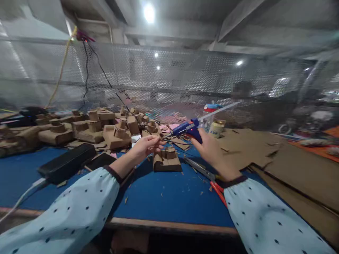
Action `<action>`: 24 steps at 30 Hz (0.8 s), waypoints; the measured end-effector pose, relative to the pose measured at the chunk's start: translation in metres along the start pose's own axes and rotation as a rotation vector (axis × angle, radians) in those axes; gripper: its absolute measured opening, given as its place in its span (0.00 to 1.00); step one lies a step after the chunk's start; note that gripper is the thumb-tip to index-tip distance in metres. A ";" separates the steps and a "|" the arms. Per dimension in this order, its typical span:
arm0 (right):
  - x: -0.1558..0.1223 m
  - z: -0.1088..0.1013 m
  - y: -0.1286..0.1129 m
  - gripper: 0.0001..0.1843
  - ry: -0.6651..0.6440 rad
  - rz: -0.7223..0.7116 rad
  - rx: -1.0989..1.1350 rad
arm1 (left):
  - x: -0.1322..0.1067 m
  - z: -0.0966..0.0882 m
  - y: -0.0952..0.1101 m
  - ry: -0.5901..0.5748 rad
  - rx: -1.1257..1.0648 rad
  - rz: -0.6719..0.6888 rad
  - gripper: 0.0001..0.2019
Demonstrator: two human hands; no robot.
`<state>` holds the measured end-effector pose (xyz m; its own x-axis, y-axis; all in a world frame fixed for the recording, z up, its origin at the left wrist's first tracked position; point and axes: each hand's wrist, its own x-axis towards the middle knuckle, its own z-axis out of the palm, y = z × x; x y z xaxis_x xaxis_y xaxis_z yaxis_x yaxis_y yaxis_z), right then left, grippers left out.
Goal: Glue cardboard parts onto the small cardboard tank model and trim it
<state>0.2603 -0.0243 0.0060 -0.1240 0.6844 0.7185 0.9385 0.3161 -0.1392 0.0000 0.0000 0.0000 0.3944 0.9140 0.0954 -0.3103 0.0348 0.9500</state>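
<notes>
While pinched: cardboard piece between fingers.

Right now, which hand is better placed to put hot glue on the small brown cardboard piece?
The right hand. It grips the blue glue gun, whose nozzle points at the small brown cardboard piece pinched in the left hand, which only steadies it.

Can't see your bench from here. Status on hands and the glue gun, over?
Right hand grips blue glue gun, nozzle toward left hand. Left hand pinches small cardboard piece. Cardboard model below; scissors by right wrist.
</notes>
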 end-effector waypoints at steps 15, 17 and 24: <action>-0.002 -0.001 -0.002 0.14 0.033 -0.019 0.076 | 0.002 -0.002 -0.002 -0.018 0.010 0.003 0.08; -0.002 -0.001 -0.003 0.13 0.034 -0.015 0.077 | 0.001 -0.001 -0.002 -0.018 0.020 0.003 0.08; -0.002 0.000 -0.002 0.12 0.041 -0.032 0.086 | 0.001 -0.002 -0.003 -0.021 0.016 0.002 0.07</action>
<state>0.2586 -0.0260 0.0050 -0.1385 0.6458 0.7509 0.9029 0.3938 -0.1722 -0.0005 0.0019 -0.0031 0.4119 0.9054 0.1030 -0.2969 0.0264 0.9545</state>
